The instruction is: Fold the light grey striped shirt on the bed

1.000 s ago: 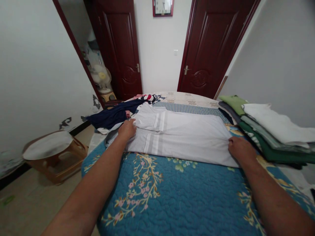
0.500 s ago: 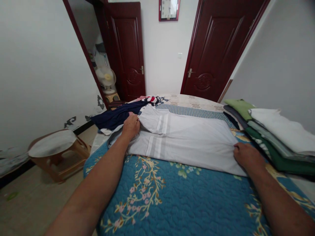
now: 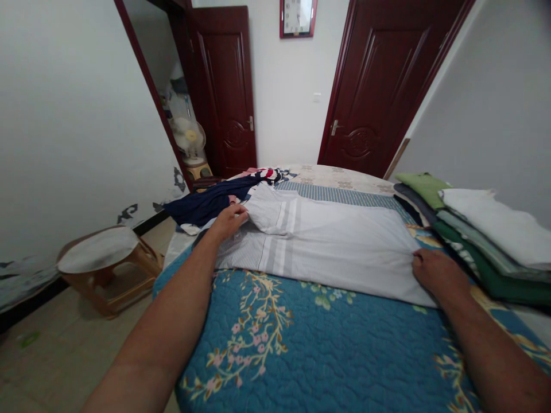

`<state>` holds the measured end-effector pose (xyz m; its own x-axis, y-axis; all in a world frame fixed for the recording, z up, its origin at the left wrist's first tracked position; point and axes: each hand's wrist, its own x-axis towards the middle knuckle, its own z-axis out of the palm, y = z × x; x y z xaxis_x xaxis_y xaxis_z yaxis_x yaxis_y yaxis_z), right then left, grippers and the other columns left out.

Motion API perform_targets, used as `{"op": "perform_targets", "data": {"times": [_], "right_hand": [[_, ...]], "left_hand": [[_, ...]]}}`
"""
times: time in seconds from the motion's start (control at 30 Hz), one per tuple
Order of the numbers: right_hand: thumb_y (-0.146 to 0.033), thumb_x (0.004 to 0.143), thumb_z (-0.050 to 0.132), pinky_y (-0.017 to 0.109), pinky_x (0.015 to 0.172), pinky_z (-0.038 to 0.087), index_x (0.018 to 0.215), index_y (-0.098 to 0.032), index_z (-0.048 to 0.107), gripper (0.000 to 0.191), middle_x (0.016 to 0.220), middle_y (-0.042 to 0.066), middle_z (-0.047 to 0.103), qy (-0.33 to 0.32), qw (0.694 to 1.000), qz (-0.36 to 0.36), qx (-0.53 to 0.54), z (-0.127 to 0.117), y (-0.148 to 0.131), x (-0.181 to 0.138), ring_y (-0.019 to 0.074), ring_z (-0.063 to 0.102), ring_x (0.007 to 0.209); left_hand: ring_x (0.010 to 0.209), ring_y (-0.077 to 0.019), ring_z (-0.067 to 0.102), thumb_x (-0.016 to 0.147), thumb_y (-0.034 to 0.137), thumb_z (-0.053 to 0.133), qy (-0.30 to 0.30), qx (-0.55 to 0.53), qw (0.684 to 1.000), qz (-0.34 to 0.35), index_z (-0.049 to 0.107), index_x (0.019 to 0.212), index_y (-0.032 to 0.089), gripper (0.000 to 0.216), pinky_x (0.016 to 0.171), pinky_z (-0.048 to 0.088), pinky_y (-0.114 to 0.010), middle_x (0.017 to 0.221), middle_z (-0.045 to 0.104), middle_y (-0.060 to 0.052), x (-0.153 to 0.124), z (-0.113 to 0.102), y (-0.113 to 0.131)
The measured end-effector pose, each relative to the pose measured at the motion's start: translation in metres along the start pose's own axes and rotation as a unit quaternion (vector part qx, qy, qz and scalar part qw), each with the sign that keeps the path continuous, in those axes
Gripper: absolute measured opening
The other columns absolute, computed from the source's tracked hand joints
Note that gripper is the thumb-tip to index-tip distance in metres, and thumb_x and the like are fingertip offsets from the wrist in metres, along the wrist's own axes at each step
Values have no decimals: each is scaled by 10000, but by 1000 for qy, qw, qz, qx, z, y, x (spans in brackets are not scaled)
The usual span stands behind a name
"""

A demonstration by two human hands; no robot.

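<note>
Since the earlier frame, the bare left hand has loosened from a tight curl to a flatter reach, fingertips at the shoulder edge of a pale grey-and-white striped cloth shirt; the bare right hand stays at the hem end. Largest first: a teal quilted cover with a pink-blossom print lies beneath the shirt. Shirt runs lengthwise between the hands, apparently doubled along its length, sleeve laid over, slightly slack toward the left. Judged part done: long fold in place, not yet compact like the layered stack of green, grey and white folded cloth at right. Outstanding: a rumpled heap of navy and patterned garments beyond the left hand, unfolded. Grip: right fingers closed on the hem; left fingers narrow, cannot tell whether cloth is pinched.
</note>
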<state>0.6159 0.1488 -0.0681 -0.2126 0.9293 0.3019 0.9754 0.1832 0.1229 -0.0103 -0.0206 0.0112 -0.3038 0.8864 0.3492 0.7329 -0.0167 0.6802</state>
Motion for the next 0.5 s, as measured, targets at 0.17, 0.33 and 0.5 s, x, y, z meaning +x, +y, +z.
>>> {"op": "perform_targets", "data": {"times": [0.17, 0.33, 0.5], "right_hand": [[-305, 1035, 431, 422, 898, 568, 1211, -126, 790, 437, 1134, 216, 764, -4, 1000, -3, 5, -1, 0, 0, 325, 748, 988], [-315, 1019, 452, 437, 932, 563, 1238, -133, 794, 445, 1176, 222, 758, -4, 1000, 7, 11, -3, -2, 0, 336, 742, 1004], [-318, 1019, 451, 437, 961, 560, 1219, -133, 797, 440, 1168, 219, 758, -9, 1000, 3, 14, -3, -1, 0, 334, 742, 1030]], "left_hand": [[935, -211, 631, 979, 418, 539, 59, 1, 998, -31, 614, 942, 234, 202, 902, 507, -326, 975, 711, -38, -3, 3, 5], [842, -205, 596, 969, 460, 575, 92, 29, 995, -2, 616, 917, 227, 243, 839, 492, -332, 881, 662, -19, -4, 2, 11], [766, -203, 637, 864, 556, 704, -148, -3, 988, 32, 771, 892, 217, 346, 737, 493, -310, 818, 725, -35, -12, -14, 27]]}}
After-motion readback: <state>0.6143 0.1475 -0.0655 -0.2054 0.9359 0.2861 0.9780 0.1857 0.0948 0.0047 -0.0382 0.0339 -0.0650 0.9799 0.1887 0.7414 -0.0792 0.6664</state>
